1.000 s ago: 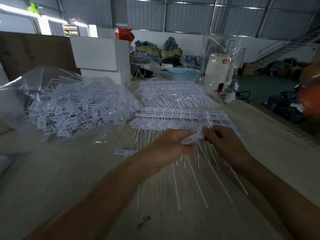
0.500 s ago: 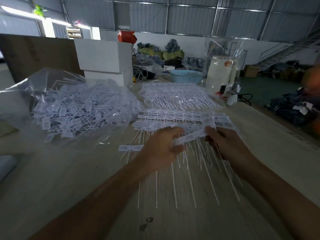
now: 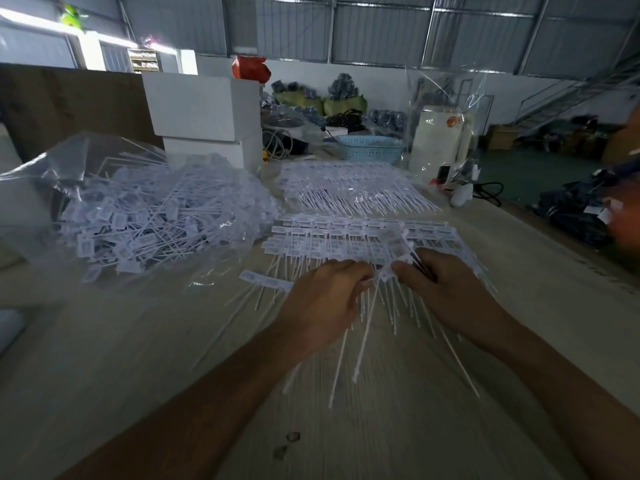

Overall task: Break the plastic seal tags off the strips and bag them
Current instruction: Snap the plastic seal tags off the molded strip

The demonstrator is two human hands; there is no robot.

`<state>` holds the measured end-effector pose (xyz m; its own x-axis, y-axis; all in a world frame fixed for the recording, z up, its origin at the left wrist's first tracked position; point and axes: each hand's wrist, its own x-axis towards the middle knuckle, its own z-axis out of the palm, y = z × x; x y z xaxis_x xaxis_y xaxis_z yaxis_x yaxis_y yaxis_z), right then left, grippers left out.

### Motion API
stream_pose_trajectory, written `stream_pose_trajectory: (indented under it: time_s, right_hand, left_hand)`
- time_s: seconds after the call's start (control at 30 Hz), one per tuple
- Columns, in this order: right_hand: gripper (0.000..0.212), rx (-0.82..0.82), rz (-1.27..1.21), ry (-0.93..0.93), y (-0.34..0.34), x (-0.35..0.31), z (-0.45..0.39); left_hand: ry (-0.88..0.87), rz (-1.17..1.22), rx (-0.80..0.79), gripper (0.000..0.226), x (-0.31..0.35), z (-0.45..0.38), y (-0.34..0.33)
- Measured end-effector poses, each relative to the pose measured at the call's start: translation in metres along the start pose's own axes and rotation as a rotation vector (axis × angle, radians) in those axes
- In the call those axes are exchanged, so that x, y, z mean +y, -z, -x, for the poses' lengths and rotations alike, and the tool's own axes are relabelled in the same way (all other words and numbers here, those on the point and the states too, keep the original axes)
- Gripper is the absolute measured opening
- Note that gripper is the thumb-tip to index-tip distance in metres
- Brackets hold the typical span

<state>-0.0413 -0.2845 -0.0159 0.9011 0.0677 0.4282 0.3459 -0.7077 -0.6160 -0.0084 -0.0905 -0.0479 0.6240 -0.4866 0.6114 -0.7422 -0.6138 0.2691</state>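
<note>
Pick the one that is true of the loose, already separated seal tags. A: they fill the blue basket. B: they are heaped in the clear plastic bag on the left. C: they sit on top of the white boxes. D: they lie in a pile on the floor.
B: the single tags lie jumbled inside the clear plastic bag on the table's left side.

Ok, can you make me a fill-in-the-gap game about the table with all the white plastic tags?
1. The left hand and the right hand both grip one white strip of seal tags held ____ them.
2. The loose white tags lie heaped in a clear plastic ____.
3. The lattice basket at the back is light ____.

Missing words: between; bag; blue
</note>
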Motion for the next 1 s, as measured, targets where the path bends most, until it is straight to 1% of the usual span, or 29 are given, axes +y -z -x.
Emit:
stream_pose_trajectory:
  time_s: [0.07,0.17,0.2,0.27,0.3,0.37,0.4,0.43,0.47,0.5,0.53,0.57,0.63,0.7,0.77,0.83,0.87,0.93,1.0]
  right_hand:
    - [0.039,0.004,0.051,0.067,0.0,0.002,0.0]
    - [0.024,0.014,0.191,0.206,0.003,0.005,0.0]
    - [0.021,0.013,0.223,0.225,0.003,0.005,0.0]
    - [0.027,0.01,0.208,0.208,0.004,0.008,-0.002]
    - [0.03,0.009,0.201,0.188,0.004,0.009,-0.003]
    - [0.023,0.027,0.222,0.106,0.01,0.013,-0.007]
    - [0.02,0.064,0.238,0.042,0.017,0.018,-0.01]
    - [0.021,0.124,0.211,-0.031,0.027,0.024,-0.012]
    - [0.024,0.185,0.11,-0.105,0.038,0.03,-0.014]
    - [0.024,0.23,-0.057,-0.174,0.047,0.034,-0.014]
    - [0.024,0.241,-0.213,-0.228,0.052,0.036,-0.013]
    - [0.025,0.214,-0.301,-0.255,0.052,0.036,-0.012]
    - [0.026,0.115,-0.264,-0.255,0.04,0.031,-0.01]
    - [0.03,0.07,-0.258,-0.224,0.021,0.021,-0.007]
    - [0.039,0.042,-0.399,-0.271,0.008,0.009,-0.005]
    - [0.047,-0.04,-0.554,-0.344,0.001,-0.002,-0.001]
    - [0.048,-0.09,-0.589,-0.361,-0.002,-0.005,0.001]
    - [0.045,-0.169,-0.594,-0.348,-0.007,-0.01,0.005]
    - [0.04,-0.163,-0.582,-0.351,-0.01,-0.01,0.005]
  left_hand:
    - [0.008,0.057,-0.01,0.015,0.0,-0.001,-0.003]
    - [0.07,0.23,-0.005,0.02,0.001,0.001,-0.006]
    - [0.082,0.272,0.0,0.023,0.001,0.001,-0.006]
    - [0.071,0.293,0.01,0.024,0.002,-0.001,-0.005]
    - [0.053,0.289,0.008,0.025,0.003,-0.002,-0.004]
    - [0.032,0.266,-0.022,0.03,0.006,-0.001,-0.003]
    - [0.028,0.25,-0.035,0.031,0.007,0.0,-0.004]
    - [0.021,0.239,-0.037,0.031,0.008,0.001,-0.004]
    - [0.013,0.235,-0.021,0.027,0.01,0.002,-0.004]
    - [0.01,0.237,0.01,0.021,0.011,0.002,-0.003]
    - [0.015,0.245,0.049,0.016,0.012,0.001,-0.002]
    - [0.034,0.262,0.084,0.012,0.013,-0.001,-0.002]
    - [0.101,0.318,0.128,0.006,0.015,-0.004,-0.001]
    - [0.151,0.346,0.147,0.007,0.015,-0.006,-0.001]
    - [0.162,0.333,0.17,0.01,0.014,-0.005,0.001]
    - [0.171,0.293,0.205,0.012,0.015,-0.005,0.002]
    - [0.172,0.261,0.217,0.012,0.015,-0.006,0.002]
    - [0.157,0.206,0.21,0.011,0.018,-0.007,0.0]
    - [0.139,0.194,0.171,0.01,0.02,-0.007,0.001]
